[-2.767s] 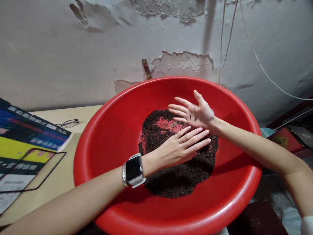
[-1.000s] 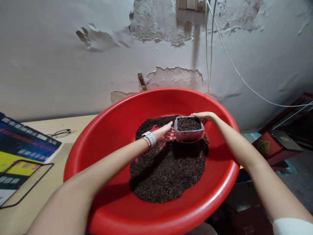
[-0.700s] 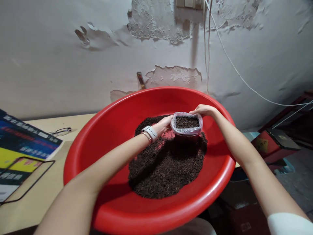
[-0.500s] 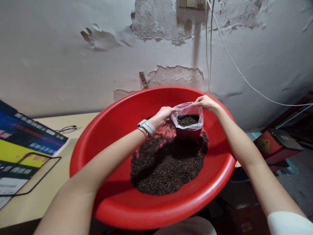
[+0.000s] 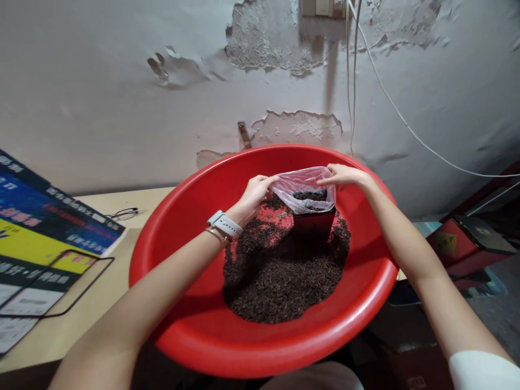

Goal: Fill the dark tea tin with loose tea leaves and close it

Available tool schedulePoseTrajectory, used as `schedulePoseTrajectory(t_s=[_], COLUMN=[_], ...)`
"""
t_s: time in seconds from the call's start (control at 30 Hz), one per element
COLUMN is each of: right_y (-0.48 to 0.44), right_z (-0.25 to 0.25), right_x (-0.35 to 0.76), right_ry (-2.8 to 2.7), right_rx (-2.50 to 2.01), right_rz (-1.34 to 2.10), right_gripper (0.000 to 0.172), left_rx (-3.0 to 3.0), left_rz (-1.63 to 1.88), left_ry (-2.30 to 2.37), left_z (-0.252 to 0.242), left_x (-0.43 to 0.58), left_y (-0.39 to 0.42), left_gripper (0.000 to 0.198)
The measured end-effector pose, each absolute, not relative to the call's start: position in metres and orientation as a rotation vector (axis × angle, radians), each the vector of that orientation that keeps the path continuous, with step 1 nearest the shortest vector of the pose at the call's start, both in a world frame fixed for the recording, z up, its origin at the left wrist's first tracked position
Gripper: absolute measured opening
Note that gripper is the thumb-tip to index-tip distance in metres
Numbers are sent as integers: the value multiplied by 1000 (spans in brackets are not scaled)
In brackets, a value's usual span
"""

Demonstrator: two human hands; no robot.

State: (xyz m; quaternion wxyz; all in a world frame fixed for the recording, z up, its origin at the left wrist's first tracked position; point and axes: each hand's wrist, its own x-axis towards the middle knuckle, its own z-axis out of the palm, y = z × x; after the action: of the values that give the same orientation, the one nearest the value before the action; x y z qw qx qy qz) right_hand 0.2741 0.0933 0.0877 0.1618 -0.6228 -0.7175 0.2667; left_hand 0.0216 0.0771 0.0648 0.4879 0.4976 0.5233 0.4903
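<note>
The left hand (image 5: 254, 195) pinched the left edge of a clear bag (image 5: 303, 177), its grip narrow, and drew the film out sideways. The right hand (image 5: 343, 174) was at the opposite edge, its fingers touching the film; whether they had closed on it I could not tell. Working from opposite sides like this probably kept the mouth spread and the film out of the dark flakes (image 5: 284, 295) inside. The bag lined a box (image 5: 313, 225), which stood upright at the far right of the loose flakes in the red basin (image 5: 264, 351); its footing was in shadow. Since the box seemed to bear its own weight, both hands could be on the film. Some film lay over the near rim, which likely helped the liner sit in place. The basin's broad, sloping wall would presumably catch spills. It overlapped the table (image 5: 117, 271) on the left, where glasses (image 5: 125, 212) and a printed pack (image 5: 81, 216) lay, well apart from the flakes.
</note>
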Motion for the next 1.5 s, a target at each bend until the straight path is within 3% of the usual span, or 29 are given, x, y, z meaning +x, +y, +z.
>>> schedulePoseTrajectory(t_s=[0.1, 0.17, 0.47, 0.63, 0.77, 0.87, 0.97, 1.1, 1.17, 1.27, 1.37, 1.5], right_y=[84, 80, 73, 81, 88, 84, 67, 43, 37, 36, 38, 39], right_z=[93, 97, 112, 109, 108, 110, 113, 108, 105, 109, 120, 130], right_x=[273, 272, 271, 273, 283, 280, 263, 233, 225, 226, 236, 248], right_ry=[-2225, -2233, -1790, -1401, -1319, -1540, -2106, -2678, -2767, -2769, -2662, -2615], right_rx=[-1992, -1964, -1616, -1411, -1220, -1181, -1328, -1770, -1880, -1921, -1863, -1621], right_rz=[1155, 1211, 770, 670, 539, 500, 602, 288, 87, -83, -102, 166], right_gripper=[40, 33, 16, 15, 4, 15, 38, 58, 50, 12, 19, 20], left_rx=[1219, 1264, 1410, 1429, 1776, 2315, 2831, 3027, 2963, 2854, 2824, 2763], left_rz=[952, 823, 1004, 1126, 1203, 1303, 1104, 790, 784, 889, 930, 910], left_ry=[1185, 1125, 1233, 1187, 1252, 1252, 1058, 923, 947, 999, 1059, 1123], left_z=[58, 57, 67, 73, 75, 74, 69, 60, 62, 70, 78, 82], left_x=[15, 14, 17, 12, 12, 15, 16, 13, 11, 9, 8, 6], left_y=[73, 70, 61, 62, 57, 51, 51, 57, 59, 59, 56, 55], left_gripper=[32, 33, 18, 20, 29, 29, 44, 16, 9, 20, 25, 26])
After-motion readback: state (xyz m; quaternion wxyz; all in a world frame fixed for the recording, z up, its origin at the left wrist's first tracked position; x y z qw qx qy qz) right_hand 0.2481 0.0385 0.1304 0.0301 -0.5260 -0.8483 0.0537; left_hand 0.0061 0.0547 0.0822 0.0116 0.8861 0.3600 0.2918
